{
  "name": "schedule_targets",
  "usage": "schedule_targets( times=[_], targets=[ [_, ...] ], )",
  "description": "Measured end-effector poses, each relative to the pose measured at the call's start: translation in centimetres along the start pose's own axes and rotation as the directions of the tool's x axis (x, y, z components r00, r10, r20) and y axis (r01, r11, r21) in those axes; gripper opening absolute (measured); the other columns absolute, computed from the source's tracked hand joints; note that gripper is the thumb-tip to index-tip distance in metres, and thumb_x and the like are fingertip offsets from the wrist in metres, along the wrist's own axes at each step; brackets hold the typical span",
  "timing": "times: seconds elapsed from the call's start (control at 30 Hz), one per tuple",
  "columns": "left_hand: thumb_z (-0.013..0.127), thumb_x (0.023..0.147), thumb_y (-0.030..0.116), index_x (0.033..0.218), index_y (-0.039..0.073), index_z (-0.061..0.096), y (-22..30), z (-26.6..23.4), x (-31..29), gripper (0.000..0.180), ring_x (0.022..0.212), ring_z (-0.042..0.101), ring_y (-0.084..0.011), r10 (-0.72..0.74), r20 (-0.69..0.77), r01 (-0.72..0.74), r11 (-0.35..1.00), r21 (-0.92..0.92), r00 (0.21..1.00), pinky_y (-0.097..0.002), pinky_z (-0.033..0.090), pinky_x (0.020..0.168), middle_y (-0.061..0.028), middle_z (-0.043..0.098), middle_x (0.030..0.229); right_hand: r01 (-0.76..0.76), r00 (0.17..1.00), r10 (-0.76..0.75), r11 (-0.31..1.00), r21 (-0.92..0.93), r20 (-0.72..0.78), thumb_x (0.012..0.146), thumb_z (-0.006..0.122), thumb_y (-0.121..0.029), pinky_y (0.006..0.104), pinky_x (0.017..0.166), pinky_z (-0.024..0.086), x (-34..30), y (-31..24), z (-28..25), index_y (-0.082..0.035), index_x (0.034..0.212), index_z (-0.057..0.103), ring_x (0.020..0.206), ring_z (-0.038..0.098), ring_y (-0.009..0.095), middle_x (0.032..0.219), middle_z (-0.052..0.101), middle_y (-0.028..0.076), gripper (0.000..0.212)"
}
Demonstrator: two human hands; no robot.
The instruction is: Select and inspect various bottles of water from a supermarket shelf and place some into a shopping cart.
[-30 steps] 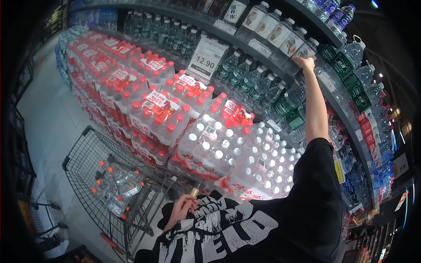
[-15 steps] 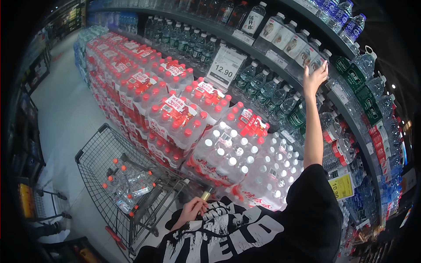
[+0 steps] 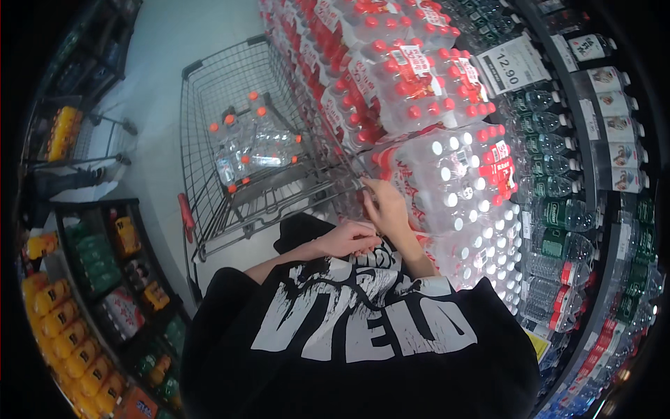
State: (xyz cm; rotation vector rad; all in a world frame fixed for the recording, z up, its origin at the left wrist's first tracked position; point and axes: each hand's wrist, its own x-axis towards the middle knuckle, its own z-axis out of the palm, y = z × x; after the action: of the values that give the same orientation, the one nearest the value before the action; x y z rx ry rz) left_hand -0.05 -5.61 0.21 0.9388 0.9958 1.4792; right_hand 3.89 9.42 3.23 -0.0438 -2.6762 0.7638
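In front of my black printed shirt, my left hand (image 3: 347,239) is closed, its fingers curled in. What it holds, if anything, is hidden. Just beyond and to its right, my right hand (image 3: 384,207) is also closed, with the fingers bent and their tips near the side of the wire shopping cart (image 3: 193,119). Whatever lies between those fingers cannot be made out. Several clear bottles with orange caps (image 3: 259,143) lie in the cart. Close by on the right stands a stack of shrink-wrapped bottle packs (image 3: 408,171) with red and white caps.
Shelves of bottled water (image 3: 555,146) curve along the right side, with a large price sign (image 3: 511,64). Low on the left stands a dark shelf unit (image 3: 150,251) beside rows of yellow packs (image 3: 73,335). A second cart (image 3: 94,143) is farther left, on the pale aisle floor (image 3: 157,140).
My right hand has come down from the upper shelf to beside my left hand. The view has turned left toward the cart. The gold-coloured item seen in my left hand no longer shows.
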Motion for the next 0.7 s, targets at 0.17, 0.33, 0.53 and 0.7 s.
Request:
schedule_targets(
  times=[0.17,0.33,0.53,0.7],
  targets=[
    [0.041,0.095,0.019,0.080,-0.001,0.056,0.8,-0.6,0.3,0.029,0.053,0.050,-0.0061,-0.080,0.000,0.080,0.997,0.011,0.997,-0.0203,0.042,0.050,-0.0035,0.054,0.072,-0.038,0.999,0.037,0.997,-0.074,-0.017,0.075,0.059,-0.003,0.0352,0.056,0.044,-0.2,1.0,0.7,-0.005,0.096,0.059,0.063,0.055,0.026,0.073,0.056,0.010,0.021],
    [0.036,0.094,0.009,0.087,0.000,0.051,0.7,-1.1,0.2,0.020,0.054,0.052,-0.0092,-0.090,0.014,0.089,0.996,0.032,0.996,-0.0217,0.043,0.049,-0.0062,0.051,0.082,-0.140,0.989,0.134,0.984,-0.106,-0.065,0.075,0.061,-0.007,0.0323,0.048,0.043,0.5,0.6,1.1,-0.008,0.095,0.059,0.056,0.058,0.021,0.074,0.060,0.007,0.020],
    [0.034,0.089,-0.002,0.110,0.000,0.046,2.6,-3.1,1.0,0.024,0.062,0.055,-0.0141,-0.083,0.037,0.084,0.996,-0.024,0.996,-0.0252,0.048,0.054,-0.0099,0.041,0.111,-0.283,0.959,0.282,0.939,-0.197,-0.034,0.077,0.059,-0.009,0.0335,0.045,0.043,2.4,1.6,2.1,-0.011,0.091,0.057,0.053,0.058,0.024,0.071,0.061,0.007,0.014],
    [0.046,0.089,0.000,0.119,0.000,0.045,8.7,-9.9,0.6,0.031,0.078,0.062,-0.0182,-0.017,0.020,0.020,0.991,-0.130,1.000,-0.0267,0.053,0.062,-0.0139,0.051,0.114,-0.277,0.961,0.274,0.952,-0.131,-0.037,0.076,0.059,-0.008,0.0347,0.046,0.044,4.6,2.7,2.0,-0.011,0.088,0.057,0.053,0.058,0.025,0.068,0.061,0.008,0.012]
  ],
)
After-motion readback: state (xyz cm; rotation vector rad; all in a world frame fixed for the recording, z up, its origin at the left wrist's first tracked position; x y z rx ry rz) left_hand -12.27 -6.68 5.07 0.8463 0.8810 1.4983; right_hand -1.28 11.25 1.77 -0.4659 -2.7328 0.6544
